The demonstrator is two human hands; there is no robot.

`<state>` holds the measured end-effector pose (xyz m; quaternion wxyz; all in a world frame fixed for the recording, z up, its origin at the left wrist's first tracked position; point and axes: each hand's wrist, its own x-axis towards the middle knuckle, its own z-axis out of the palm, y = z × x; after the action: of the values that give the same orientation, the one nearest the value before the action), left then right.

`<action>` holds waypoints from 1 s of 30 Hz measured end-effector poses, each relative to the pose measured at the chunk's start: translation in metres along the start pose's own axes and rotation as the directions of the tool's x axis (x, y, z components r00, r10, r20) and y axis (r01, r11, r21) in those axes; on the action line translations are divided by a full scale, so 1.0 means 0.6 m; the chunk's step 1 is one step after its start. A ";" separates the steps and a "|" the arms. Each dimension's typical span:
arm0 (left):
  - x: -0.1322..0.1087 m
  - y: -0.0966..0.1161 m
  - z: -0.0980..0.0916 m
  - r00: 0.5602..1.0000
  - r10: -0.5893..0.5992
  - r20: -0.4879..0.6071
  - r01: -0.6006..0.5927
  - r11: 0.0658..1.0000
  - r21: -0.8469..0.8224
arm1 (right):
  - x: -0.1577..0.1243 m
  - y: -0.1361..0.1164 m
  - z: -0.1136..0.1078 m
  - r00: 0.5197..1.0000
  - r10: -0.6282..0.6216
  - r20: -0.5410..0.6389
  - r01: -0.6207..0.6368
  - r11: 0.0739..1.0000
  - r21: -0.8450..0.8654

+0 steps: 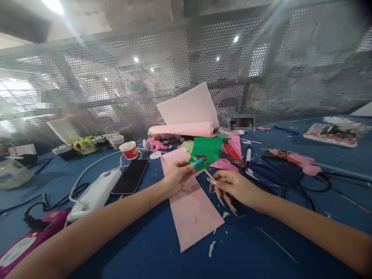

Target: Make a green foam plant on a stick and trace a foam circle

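My left hand [179, 179] is closed, pinching a small green paper piece [200, 166] between thumb and fingertips. My right hand [232, 188] is closed in a pinch on a thin pale stick [208, 174], whose upper end points toward the green piece; whether they touch I cannot tell. Beneath my hands lies a long pink paper strip [197, 221]. Just beyond the fingers is a larger green sheet [207, 146]. Scissors [231, 159] with dark handles rest open to the right of it, over a bright pink sheet [236, 144].
A phone [130, 176], a white power strip [97, 193] with cables and a red paper cup [128, 150] are on the left. On the right lies a pink glue gun [308, 164] with its black cord. A pink paper roll [181, 129] lies before the perforated metal screen [186, 58].
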<state>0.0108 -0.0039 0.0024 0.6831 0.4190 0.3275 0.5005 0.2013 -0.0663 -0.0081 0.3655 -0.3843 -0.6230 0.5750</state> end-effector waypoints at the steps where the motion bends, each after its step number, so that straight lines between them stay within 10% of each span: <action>1: -0.001 0.001 0.000 1.000 -0.004 0.004 0.004 1.000 0.001 | 0.000 0.000 0.000 1.000 -0.002 0.002 0.002 1.000 0.006; 30: -0.010 0.005 0.004 1.000 -0.015 0.010 0.014 0.998 0.068 | 0.001 0.002 0.000 0.999 0.009 -0.035 -0.009 1.000 -0.001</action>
<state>0.0100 -0.0098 0.0062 0.6738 0.4424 0.3437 0.4819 0.2010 -0.0660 -0.0091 0.3735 -0.3974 -0.6150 0.5695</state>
